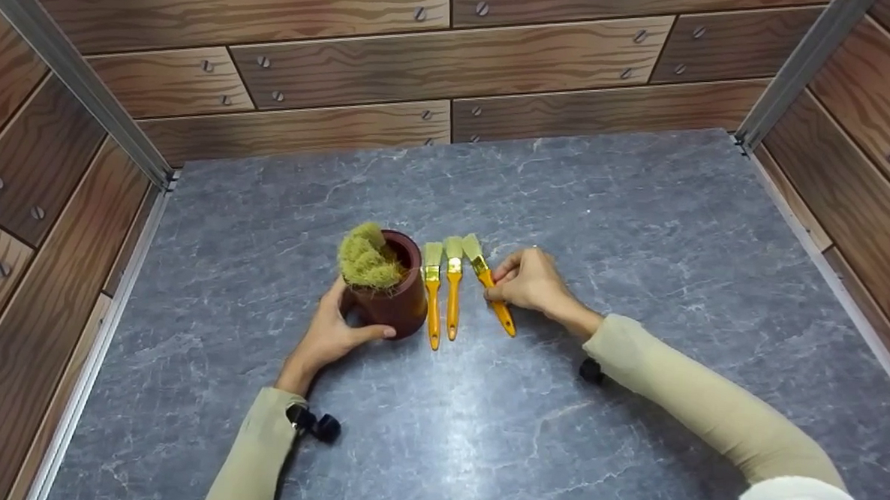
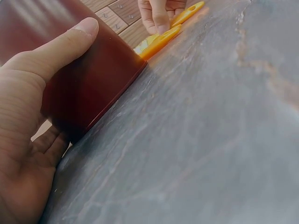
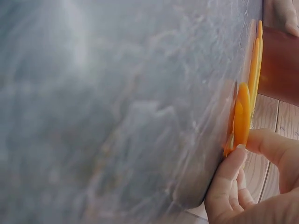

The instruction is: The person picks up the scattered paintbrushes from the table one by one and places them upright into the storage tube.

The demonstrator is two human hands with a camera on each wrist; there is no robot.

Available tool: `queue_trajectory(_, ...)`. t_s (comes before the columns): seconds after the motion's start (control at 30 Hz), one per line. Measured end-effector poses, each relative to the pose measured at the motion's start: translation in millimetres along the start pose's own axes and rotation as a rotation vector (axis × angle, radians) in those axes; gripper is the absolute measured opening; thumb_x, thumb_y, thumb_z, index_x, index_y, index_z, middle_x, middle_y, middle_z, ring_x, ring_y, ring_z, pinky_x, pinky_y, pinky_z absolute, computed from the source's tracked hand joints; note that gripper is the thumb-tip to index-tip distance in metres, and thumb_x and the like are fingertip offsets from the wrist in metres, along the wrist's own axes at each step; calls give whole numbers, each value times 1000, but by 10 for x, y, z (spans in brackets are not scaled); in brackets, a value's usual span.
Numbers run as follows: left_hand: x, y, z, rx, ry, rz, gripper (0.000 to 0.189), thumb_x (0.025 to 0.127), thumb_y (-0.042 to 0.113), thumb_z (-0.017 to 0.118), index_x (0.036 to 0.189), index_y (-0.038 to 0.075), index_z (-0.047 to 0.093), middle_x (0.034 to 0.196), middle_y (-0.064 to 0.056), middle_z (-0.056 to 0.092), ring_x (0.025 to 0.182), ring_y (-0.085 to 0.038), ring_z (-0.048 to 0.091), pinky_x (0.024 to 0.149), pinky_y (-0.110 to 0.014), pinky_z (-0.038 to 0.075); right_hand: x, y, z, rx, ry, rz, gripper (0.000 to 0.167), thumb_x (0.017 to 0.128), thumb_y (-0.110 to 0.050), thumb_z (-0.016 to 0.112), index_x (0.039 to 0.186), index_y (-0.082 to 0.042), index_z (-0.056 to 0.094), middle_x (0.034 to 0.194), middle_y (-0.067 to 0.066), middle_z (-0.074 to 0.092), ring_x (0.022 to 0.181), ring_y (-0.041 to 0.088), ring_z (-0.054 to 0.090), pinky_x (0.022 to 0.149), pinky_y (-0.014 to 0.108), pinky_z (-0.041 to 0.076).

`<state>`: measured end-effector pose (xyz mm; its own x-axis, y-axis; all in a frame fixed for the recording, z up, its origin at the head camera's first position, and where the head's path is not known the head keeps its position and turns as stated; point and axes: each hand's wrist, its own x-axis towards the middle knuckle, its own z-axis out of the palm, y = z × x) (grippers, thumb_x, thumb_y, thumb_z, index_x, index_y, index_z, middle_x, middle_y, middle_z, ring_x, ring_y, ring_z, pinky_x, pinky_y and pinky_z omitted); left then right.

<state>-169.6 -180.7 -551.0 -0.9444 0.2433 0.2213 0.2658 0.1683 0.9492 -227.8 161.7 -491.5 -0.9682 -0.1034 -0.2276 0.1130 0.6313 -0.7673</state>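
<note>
A reddish-brown cylindrical pot [image 1: 391,311], with a fuzzy yellow-green tuft [image 1: 369,260] at its open top, stands left of centre. My left hand [image 1: 328,336] grips it low down. In the left wrist view the thumb lies across the pot's glossy side [image 2: 93,70]. Beside the pot lie three paintbrushes with orange handles and pale bristles pointing away from me: a left brush [image 1: 433,306], a middle brush [image 1: 453,295] and a slanted right brush [image 1: 504,316]. My right hand [image 1: 534,282] pinches the right brush's handle [image 3: 242,114] between thumb and finger.
The work surface is a grey marbled tabletop [image 1: 627,213]. Wood-patterned panels [image 1: 347,80] close it in at the back and on both sides, with grey metal posts [image 1: 787,77] at the rear corners. Small black devices [image 1: 316,423] sit at both wrists.
</note>
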Motion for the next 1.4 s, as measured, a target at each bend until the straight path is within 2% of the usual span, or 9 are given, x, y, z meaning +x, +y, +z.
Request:
queue_trajectory(0.17,7,-4,-2,3,10,-2,104,72,13,102,160,21,46,152,-1,61,142,-21,57,123,-35,42,26,11,-41,97,-51,41,26,77,-10,95,94,-4,77,80,6,78,66,12,72,61,25,61)
queue_trajectory(0.3,12,4,-7,3,18,-1,102,72,14,102,159,21,47,151,-1,62,141,-21,58,123,-37,42,36,10,-91,205,-115,55,25,82,-5,91,101,1,75,85,7,77,71,14,73,67,28,65)
queue_trajectory(0.43,18,19,-18,-7,12,2,98,74,13,101,157,21,49,149,0,64,139,-20,60,123,-38,44,25,-15,-162,288,-146,31,27,86,-2,85,109,5,74,87,3,73,74,12,71,72,28,66)
queue_trajectory(0.67,14,19,-49,-15,16,-23,96,75,13,100,156,20,50,148,-1,64,139,-20,60,119,-34,47,-27,-167,-275,342,-197,-95,29,90,-3,82,116,5,73,97,7,72,84,16,71,80,31,66)
queue_trajectory(0.83,20,9,-51,-5,24,-16,98,75,14,100,158,19,48,150,-2,63,141,-22,58,122,-35,43,-58,-239,-258,325,-198,-199,26,91,-6,83,114,3,75,101,11,76,87,18,72,82,32,65)
queue_trajectory(1.1,15,12,-23,-1,22,-15,99,73,13,101,157,19,49,150,-1,63,141,-21,58,124,-38,41,-133,-395,-281,364,-197,-271,25,94,-7,81,117,2,75,106,13,76,90,20,74,94,47,64)
queue_trajectory(1.4,-2,9,-2,-15,9,-25,99,73,11,100,157,21,48,150,1,62,141,-19,58,124,-38,43,-191,-611,-333,425,-163,-398,21,97,-6,78,116,3,76,107,13,78,92,20,76,93,44,65)
